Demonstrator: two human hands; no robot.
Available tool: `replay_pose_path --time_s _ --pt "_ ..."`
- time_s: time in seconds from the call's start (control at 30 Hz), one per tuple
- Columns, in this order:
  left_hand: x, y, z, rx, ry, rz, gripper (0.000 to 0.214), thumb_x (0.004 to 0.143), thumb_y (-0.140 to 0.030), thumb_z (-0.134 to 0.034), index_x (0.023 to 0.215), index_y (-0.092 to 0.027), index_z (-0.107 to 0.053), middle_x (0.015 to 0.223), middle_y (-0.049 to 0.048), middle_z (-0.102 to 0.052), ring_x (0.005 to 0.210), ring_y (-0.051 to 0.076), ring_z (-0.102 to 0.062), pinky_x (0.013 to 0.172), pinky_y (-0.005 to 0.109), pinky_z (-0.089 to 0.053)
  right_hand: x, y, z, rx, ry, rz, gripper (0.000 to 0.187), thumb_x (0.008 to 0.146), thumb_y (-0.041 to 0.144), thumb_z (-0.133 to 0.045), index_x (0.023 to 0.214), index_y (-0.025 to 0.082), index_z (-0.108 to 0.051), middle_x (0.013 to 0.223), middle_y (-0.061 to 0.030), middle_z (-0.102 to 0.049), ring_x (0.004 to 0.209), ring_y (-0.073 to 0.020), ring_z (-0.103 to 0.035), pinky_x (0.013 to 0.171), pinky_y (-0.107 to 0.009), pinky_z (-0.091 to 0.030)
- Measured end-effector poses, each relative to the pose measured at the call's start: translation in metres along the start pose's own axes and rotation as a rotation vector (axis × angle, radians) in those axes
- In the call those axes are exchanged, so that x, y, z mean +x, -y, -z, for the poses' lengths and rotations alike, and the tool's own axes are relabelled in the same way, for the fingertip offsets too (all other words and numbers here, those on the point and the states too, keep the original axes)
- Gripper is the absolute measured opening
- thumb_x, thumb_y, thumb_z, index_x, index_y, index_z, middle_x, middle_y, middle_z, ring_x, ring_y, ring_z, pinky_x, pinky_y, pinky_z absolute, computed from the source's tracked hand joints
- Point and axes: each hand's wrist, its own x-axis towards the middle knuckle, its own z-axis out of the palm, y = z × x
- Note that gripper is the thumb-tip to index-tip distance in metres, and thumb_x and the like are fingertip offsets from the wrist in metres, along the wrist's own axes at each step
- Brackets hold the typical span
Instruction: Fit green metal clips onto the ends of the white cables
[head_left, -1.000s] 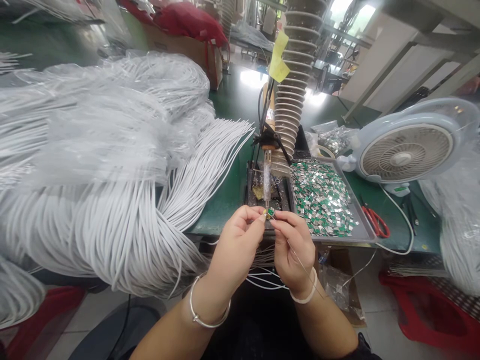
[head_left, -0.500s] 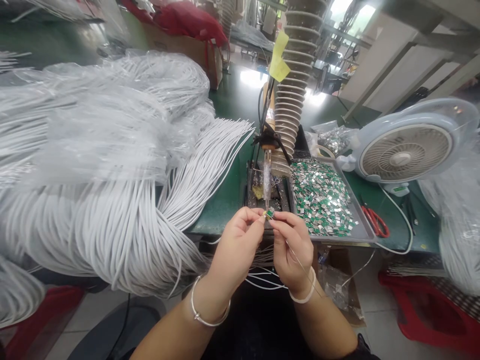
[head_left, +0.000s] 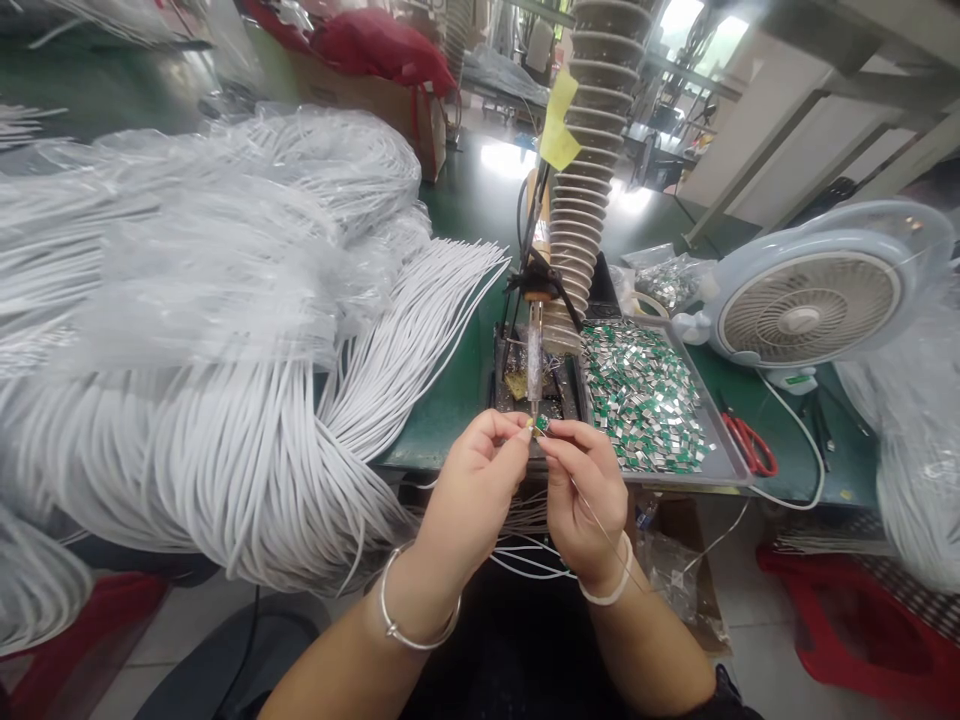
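A soldering iron is fixed tip-down on a stand, its tip just above my fingertips. My left hand is closed in a pinch on the thin wire end of a cable; a bit of yellow shows at the fingertips, and most of the cable is hidden. Between thumb and fingers, my right hand grips a small green circuit-board connector. A thin strand of solder wire also runs from these fingers down across the palm toward the wrist. Both hands meet directly under the iron.
Right of the iron lies a grey tray of many green-and-metal connectors. Red-handled scissors and a fan are further right. Bundled white cables cover the left side. A ribbed exhaust hose hangs behind the iron.
The hands stay under the iron tip, with only a very slight shift of the fingertips and the connector. Both grips look the same.
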Motion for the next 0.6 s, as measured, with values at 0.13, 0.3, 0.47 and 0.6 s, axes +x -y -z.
replay_pose_path --time_s 0.13,0.3,0.47,0.6 --pt "0.0 0.001 0.0 0.016 -0.001 -0.004 0.014 0.079 -0.02 -0.058 0.068 -0.016 -0.049 0.089 -0.003 -0.057 0.043 -0.001 -0.03 0.043 0.018 -0.025 0.0 0.0 0.0 0.007 0.0 0.002 0.027 0.084 0.003 -0.047 0.104 0.017 -0.059 0.103 -0.0107 -0.057 0.097 -0.0191 -0.06 0.08 -0.037 -0.055" --pt "0.0 0.006 0.002 0.045 -0.025 0.012 0.012 0.077 -0.018 -0.057 0.068 -0.017 -0.049 0.089 -0.0028 -0.057 0.044 0.0 -0.03 0.045 0.019 -0.027 -0.004 -0.001 0.001 0.022 0.012 -0.01 0.027 0.084 0.003 -0.047 0.104 0.017 -0.059 0.102 -0.0107 -0.058 0.097 -0.0193 -0.06 0.08 -0.037 -0.055" --pt "0.0 0.01 0.009 0.141 0.001 0.012 0.016 0.079 -0.022 -0.056 0.066 -0.017 -0.048 0.088 -0.0004 -0.057 0.059 0.006 -0.047 0.058 0.019 -0.037 -0.01 -0.002 0.003 0.064 0.026 -0.068 0.032 0.085 0.003 -0.044 0.109 0.02 -0.056 0.1 -0.009 -0.061 0.096 -0.0186 -0.06 0.079 -0.037 -0.054" --pt "-0.003 0.01 0.013 0.267 0.083 -0.018 0.014 0.081 -0.024 -0.055 0.069 -0.018 -0.05 0.087 0.0008 -0.058 0.077 0.011 -0.055 0.07 0.023 -0.042 -0.012 -0.003 0.004 0.052 0.027 -0.16 0.03 0.086 0.003 -0.041 0.105 0.02 -0.056 0.094 -0.0067 -0.062 0.091 -0.0167 -0.06 0.078 -0.035 -0.053"
